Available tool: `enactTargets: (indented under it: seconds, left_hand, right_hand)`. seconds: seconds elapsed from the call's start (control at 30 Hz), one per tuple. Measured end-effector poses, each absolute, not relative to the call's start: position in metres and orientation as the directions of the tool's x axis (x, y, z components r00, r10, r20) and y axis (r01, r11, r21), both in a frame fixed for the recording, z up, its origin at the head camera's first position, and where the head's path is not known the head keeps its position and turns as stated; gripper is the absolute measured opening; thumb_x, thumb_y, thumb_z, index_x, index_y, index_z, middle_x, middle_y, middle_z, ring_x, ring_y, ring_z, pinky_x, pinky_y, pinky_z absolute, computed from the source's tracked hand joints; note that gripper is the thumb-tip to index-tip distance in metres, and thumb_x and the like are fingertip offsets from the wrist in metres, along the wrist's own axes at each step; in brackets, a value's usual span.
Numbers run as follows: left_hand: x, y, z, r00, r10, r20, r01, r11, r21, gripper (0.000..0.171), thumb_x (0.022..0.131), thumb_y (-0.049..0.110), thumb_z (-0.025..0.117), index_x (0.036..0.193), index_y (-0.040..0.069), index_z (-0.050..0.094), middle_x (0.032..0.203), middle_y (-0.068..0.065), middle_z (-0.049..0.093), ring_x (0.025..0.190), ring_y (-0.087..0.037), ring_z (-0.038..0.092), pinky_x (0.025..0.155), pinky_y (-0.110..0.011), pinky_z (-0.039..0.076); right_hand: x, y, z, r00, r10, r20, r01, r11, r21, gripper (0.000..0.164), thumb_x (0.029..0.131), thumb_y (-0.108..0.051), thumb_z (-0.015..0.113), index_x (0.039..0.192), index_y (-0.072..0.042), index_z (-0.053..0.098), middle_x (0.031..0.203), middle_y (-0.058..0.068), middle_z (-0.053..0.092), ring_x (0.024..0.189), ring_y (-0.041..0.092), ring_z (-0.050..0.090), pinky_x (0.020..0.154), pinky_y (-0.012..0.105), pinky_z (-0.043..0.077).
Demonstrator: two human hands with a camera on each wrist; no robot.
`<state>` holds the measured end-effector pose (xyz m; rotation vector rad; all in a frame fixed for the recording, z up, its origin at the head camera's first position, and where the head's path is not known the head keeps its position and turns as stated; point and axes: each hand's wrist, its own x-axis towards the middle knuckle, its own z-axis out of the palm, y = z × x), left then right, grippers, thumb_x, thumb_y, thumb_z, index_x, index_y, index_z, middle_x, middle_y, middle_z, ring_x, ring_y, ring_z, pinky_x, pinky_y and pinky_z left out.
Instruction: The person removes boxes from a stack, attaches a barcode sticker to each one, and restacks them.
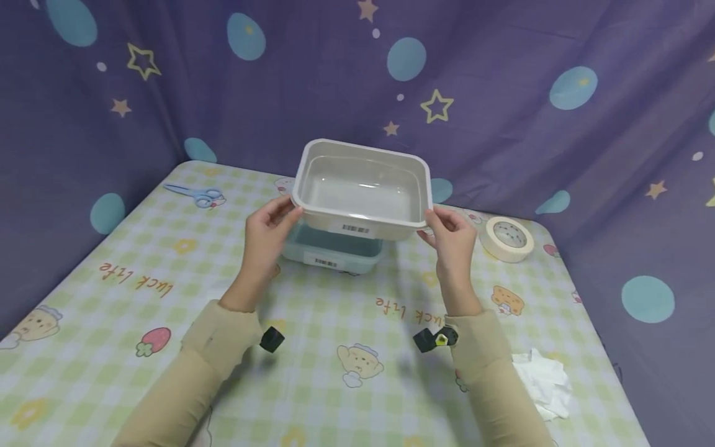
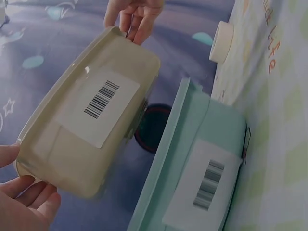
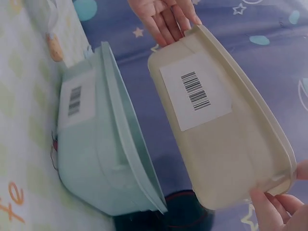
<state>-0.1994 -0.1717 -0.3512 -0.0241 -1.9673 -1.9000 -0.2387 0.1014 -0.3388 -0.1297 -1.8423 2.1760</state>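
Observation:
Both hands hold an off-white plastic bin (image 1: 321, 218) in the air, tilted so its open top faces the head camera. My left hand (image 1: 267, 234) pinches its left end at the rim, thumb on top. At the right end, my right hand (image 1: 454, 243) grips the rim the same way. The bin's near wall carries a white barcode label (image 2: 102, 101). Below and slightly to the left, a mint green bin (image 1: 363, 266) stands upright on the table, its right and back parts hidden by the raised one. It too bears a barcode label (image 3: 76, 101).
Blue scissors (image 1: 202, 197) lie at the back left of the checked tablecloth (image 1: 223, 347). A roll of cream tape (image 1: 503, 249) sits at the right rear, a crumpled white tissue (image 1: 544, 385) nearer. Behind the bins stands a dark round object (image 2: 150, 129). A purple curtain (image 1: 335, 93) closes the back.

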Motion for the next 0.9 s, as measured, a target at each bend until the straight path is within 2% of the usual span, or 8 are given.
enactTargets:
  seconds: [0.23, 0.33, 0.5, 0.77, 0.9]
  left_hand:
    - [-0.201, -0.188, -0.355, -0.918, -0.263, 0.297, 0.289, 0.072, 0.955, 0.049, 0.095, 0.015, 0.062, 0.14, 0.003, 0.048, 0.139, -0.017, 0.055, 0.117, -0.009, 0.059, 0.097, -0.013, 0.047]
    - [-0.202, -0.194, -0.357, -0.92, -0.245, 0.306, 0.299, 0.066, 0.952, 0.051, 0.096, 0.014, 0.06, 0.143, 0.005, 0.044, 0.143, -0.017, 0.052, 0.117, -0.005, 0.057, 0.097, -0.011, 0.046]
    - [-0.204, -0.205, -0.363, -0.924, -0.215, 0.315, 0.306, 0.075, 0.949, 0.05, 0.096, 0.014, 0.059, 0.143, 0.004, 0.045, 0.147, -0.015, 0.048, 0.118, -0.003, 0.055, 0.095, -0.009, 0.046]
    - [-0.208, -0.218, -0.375, -0.929, -0.203, 0.308, 0.286, 0.133, 0.949, 0.048, 0.096, 0.011, 0.059, 0.14, 0.0, 0.046, 0.142, -0.023, 0.05, 0.103, 0.006, 0.057, 0.091, -0.006, 0.046]
    - [-0.208, -0.224, -0.38, -0.939, -0.199, 0.281, 0.256, 0.143, 0.956, 0.048, 0.096, 0.012, 0.059, 0.141, 0.002, 0.045, 0.141, -0.024, 0.05, 0.103, 0.007, 0.056, 0.091, -0.006, 0.046]
  right_hand:
    - [-0.24, 0.085, -0.345, -0.964, 0.254, 0.081, -0.126, -0.165, -0.978, 0.016, 0.089, -0.004, 0.066, 0.102, 0.004, 0.065, 0.083, -0.002, 0.064, 0.086, 0.018, 0.066, 0.072, 0.03, 0.06]
    - [-0.241, 0.079, -0.348, -0.966, 0.249, 0.072, -0.116, -0.168, -0.979, 0.018, 0.088, -0.004, 0.067, 0.103, 0.005, 0.064, 0.083, -0.002, 0.063, 0.084, 0.014, 0.065, 0.072, 0.029, 0.06]
    - [-0.24, 0.071, -0.355, -0.969, 0.24, 0.059, -0.1, -0.16, -0.982, 0.017, 0.088, -0.004, 0.068, 0.102, 0.004, 0.064, 0.082, -0.001, 0.061, 0.077, 0.008, 0.063, 0.072, 0.027, 0.06]
    - [-0.237, 0.063, -0.364, -0.973, 0.229, 0.038, -0.067, -0.119, -0.991, 0.021, 0.087, -0.007, 0.069, 0.104, 0.005, 0.064, 0.088, 0.0, 0.06, 0.081, 0.008, 0.061, 0.077, 0.026, 0.059]
    - [-0.236, 0.06, -0.367, -0.974, 0.221, 0.043, -0.066, -0.098, -0.993, 0.024, 0.087, -0.007, 0.07, 0.106, 0.006, 0.063, 0.087, 0.001, 0.06, 0.08, 0.007, 0.062, 0.077, 0.026, 0.059]
